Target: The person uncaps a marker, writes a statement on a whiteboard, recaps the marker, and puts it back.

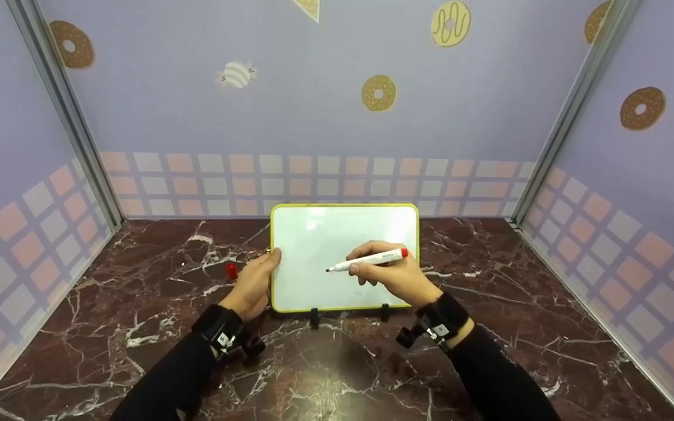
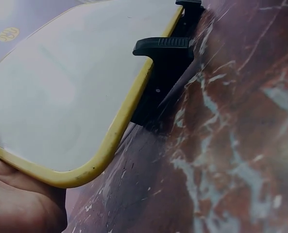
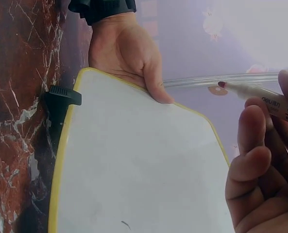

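Observation:
A whiteboard (image 1: 305, 240) with a yellow frame leans back on a stand with black clips (image 1: 314, 317). My left hand (image 1: 252, 285) grips its left edge, thumb on the white face and the other fingers behind, mostly hidden. In my right hand (image 1: 398, 279) is an uncapped white marker (image 1: 372, 259) with a red end, pinched between thumb and fingers. Its reddish tip points left, and in the right wrist view it stands off the board's face. A short dark mark (image 3: 126, 224) shows on the board. The red marker cap (image 1: 231, 271) stands on the table left of my left hand.
The table (image 1: 155, 351) has a dark red marbled top with white veins. Lilac wall panels (image 1: 313, 128) with pink and white squares and sweets enclose it at the back and both sides, joined by metal corner posts (image 1: 571, 117).

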`<state>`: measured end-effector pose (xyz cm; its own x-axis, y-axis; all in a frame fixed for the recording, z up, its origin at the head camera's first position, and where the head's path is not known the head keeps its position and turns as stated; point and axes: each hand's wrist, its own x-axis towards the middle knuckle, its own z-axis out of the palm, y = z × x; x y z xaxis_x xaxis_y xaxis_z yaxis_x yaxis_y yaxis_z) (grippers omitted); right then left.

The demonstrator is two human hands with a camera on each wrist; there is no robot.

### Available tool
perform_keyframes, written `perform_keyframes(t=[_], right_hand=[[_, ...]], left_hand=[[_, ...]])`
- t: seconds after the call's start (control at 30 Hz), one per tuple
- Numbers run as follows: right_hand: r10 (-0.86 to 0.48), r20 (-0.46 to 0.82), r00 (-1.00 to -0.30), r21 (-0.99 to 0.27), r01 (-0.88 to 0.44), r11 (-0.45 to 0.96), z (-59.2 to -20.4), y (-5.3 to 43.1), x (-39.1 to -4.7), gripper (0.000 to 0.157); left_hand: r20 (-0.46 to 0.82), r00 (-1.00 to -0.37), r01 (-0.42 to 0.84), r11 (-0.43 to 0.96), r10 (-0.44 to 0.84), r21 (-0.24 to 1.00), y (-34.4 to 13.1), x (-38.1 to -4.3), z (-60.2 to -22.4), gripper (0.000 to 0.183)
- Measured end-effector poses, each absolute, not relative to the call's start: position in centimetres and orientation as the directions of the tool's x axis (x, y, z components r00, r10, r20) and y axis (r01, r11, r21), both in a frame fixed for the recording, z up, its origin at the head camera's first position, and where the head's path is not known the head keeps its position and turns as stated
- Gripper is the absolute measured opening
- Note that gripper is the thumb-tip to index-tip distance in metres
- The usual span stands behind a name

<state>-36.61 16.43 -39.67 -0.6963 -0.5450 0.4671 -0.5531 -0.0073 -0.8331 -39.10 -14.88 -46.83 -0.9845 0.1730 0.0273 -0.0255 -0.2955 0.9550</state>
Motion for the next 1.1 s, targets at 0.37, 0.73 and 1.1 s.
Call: perform_keyframes(t=[0.37,0.73,1.1], right_hand=[[-0.464,0.506,-0.727,-0.804,-0.592,0.049,-40.3,13.7,-37.4,0.017],[-0.472,0.616,-0.631,-0.706,-0.708,0.026,-40.8,10.1,-38.6,0.022],[-0.437,0.658,-0.613,-0.675,-0.738,0.019,-41.3,8.1,-39.4,0.024]], left_hand=[[0.032,-0.975,-0.047,-0.35,0.218,0.936,-14.9,-38.4,-46.9,0.055],[0.055,-0.938,-0.109,-0.443,0.341,0.89,-14.9,-38.4,-47.3,0.067],[0.064,-0.929,-0.096,-0.407,0.364,0.908,-14.8,-38.7,-48.4,0.076]])
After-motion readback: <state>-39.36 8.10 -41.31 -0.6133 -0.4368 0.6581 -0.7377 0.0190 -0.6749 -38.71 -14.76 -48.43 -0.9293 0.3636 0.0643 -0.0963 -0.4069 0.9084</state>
